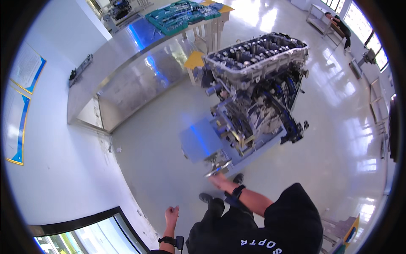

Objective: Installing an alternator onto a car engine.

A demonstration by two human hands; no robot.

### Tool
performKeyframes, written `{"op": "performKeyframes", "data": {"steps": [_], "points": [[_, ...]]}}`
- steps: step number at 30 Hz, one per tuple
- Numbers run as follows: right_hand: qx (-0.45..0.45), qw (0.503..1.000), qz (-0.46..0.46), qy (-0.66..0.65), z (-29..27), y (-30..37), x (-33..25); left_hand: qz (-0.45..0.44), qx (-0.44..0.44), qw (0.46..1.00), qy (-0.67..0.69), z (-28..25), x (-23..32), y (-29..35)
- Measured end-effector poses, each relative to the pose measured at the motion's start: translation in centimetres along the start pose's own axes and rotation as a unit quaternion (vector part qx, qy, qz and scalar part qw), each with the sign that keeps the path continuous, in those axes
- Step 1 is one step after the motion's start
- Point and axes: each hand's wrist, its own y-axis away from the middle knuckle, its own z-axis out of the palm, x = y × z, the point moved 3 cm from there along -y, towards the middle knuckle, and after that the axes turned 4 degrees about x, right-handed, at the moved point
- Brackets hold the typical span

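In front of me stands a car engine, its open top facing up and its cylinder head parts exposed. It is mounted on a grey engine stand with a pale box-shaped housing on its left. At the near end of the stand is a shiny metal handwheel. My right hand reaches forward and grips the wheel's near rim; the fingers are slightly blurred. Off to the left, my left hand is raised away from the engine, fingers curled closed, with nothing visible in them.
A long metal workbench runs along the left, bearing an open green tool case and a long metal part. Beside the engine is a yellow-topped stand. Another person leans over a bench at the far right.
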Motion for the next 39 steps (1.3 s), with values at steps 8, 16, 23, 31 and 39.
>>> {"op": "performKeyframes", "data": {"steps": [8, 16, 23, 31, 39], "points": [[0.06, 0.932, -0.227, 0.276, 2.1, -8.2, 7.7, 0.389, 0.096, 0.895, -0.198, 8.7, 32.2, -2.6], [-0.016, 0.999, -0.026, -0.009, -8.5, -5.5, 4.2, 0.548, 0.09, 0.791, -0.256, 17.1, 34.7, -7.3], [0.161, 0.898, -0.357, 0.201, -2.5, -12.2, 7.4, 0.554, 0.071, 0.79, -0.254, 17.3, 36.9, -7.6], [0.037, 0.989, -0.132, 0.061, 0.4, -6.7, 4.6, 0.553, 0.073, 0.786, -0.265, 17.5, 36.3, -8.3], [0.025, 0.987, -0.157, 0.017, -5.3, 2.1, -4.7, 0.55, 0.076, 0.79, -0.26, 15.6, 34.1, -9.0]]}}
